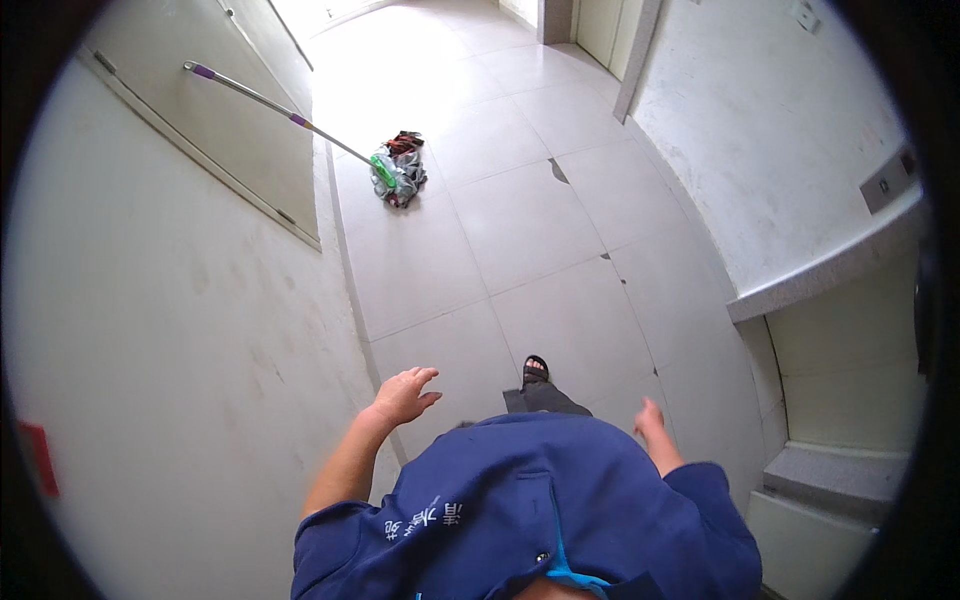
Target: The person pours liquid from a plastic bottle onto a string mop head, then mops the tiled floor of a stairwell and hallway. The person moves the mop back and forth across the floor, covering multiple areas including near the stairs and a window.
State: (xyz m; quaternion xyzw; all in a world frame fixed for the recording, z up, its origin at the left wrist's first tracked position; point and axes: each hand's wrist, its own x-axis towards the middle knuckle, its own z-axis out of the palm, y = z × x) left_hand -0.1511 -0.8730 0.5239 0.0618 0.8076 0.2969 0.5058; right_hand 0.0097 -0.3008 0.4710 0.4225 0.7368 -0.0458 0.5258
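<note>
My left hand (406, 394) is held out at waist height near the left wall, empty, its fingers apart. On the other side of my body my right hand (649, 416) hangs blurred and seems to hold nothing; how its fingers are set is unclear. Farther ahead, a mop with a metal pole (259, 98) and purple grip parts leans against the left wall or door. Its green head clamp (383, 172) rests on a crumpled grey, red and black cloth bundle (409, 176) on the tiled floor. Neither hand touches the mop.
Grey floor tiles (525, 225) with small dark chips run ahead to a bright opening. A closed pale door (217, 112) is on the left. On the right are a white wall (765, 135), a stone door frame (825, 274) and a switch plate (885, 184). One sandalled foot (535, 370) shows.
</note>
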